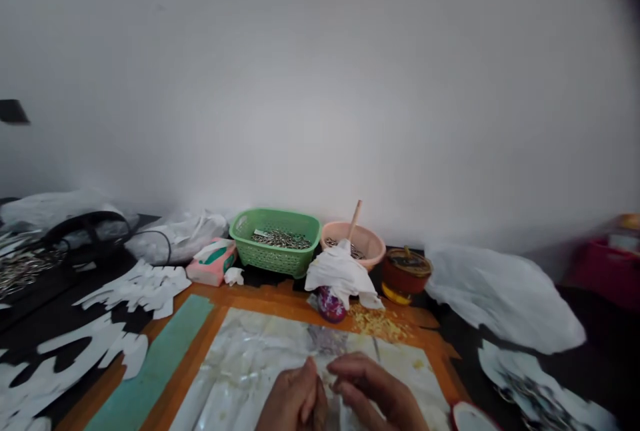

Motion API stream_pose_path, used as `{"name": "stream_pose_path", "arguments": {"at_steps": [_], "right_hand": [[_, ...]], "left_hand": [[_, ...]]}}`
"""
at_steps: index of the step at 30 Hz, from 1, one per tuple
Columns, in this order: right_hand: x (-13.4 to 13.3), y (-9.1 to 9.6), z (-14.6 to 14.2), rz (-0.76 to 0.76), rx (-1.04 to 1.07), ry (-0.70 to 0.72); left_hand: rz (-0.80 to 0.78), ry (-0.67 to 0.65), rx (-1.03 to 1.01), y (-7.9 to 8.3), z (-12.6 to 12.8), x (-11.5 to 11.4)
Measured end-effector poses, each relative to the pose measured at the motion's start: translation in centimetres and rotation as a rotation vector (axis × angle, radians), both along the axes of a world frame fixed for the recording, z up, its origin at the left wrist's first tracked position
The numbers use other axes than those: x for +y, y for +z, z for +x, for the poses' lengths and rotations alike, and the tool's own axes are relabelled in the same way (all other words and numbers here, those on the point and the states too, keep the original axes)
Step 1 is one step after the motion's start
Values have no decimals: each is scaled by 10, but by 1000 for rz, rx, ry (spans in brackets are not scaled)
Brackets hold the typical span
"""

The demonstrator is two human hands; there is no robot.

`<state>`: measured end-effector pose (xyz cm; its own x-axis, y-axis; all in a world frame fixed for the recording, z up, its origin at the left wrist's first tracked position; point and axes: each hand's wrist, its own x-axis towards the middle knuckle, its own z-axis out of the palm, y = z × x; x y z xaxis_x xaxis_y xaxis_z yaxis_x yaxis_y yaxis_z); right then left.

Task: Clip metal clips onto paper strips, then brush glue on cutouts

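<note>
My left hand (294,396) is closed over the front of the white plastic sheet (245,364), its thumb and fingers pressed together. Whatever sits in that pinch is hidden or too small to name. Close beside it, my right hand (377,392) is bent with its fingertips apart and pointing at the left fingers; nothing shows between them. Beyond both hands stands a purple jar (331,304) with a white cloth (343,274) draped over it. Yellowish crumbs (383,323) lie to the right of the jar.
Along the wall are a pink tissue box (207,274), a green basket (277,261) and a peach bowl (373,244) with small metal pieces, and an amber pot (406,274). White cut-out sheets (55,364) and a green strip (155,364) lie left; a plastic bag (500,297) lies right.
</note>
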<state>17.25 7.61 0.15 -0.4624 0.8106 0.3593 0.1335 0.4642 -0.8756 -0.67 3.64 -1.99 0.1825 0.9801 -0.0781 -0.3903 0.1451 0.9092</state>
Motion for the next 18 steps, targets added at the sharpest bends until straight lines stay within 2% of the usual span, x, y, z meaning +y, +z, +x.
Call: {"name": "stream_pose_path", "arguments": {"at_steps": [4,6,8,11,14,18], "right_hand": [[30,17,13,291,41,-409],[52,27,20,374,1,-579],[71,35,24,323,-98,-617],[87,43,26,250,-153,-584],[91,48,29,198,-113,-567],[93,56,27,134,17,-608]], "left_hand": [[-37,57,-204,-2,2,4],[-74,62,-280,1,0,6],[-97,78,-329,7,-3,5],[-103,109,-360,15,-9,3],[-108,158,-362,17,-13,2],[-124,226,-374,11,-12,2]]}}
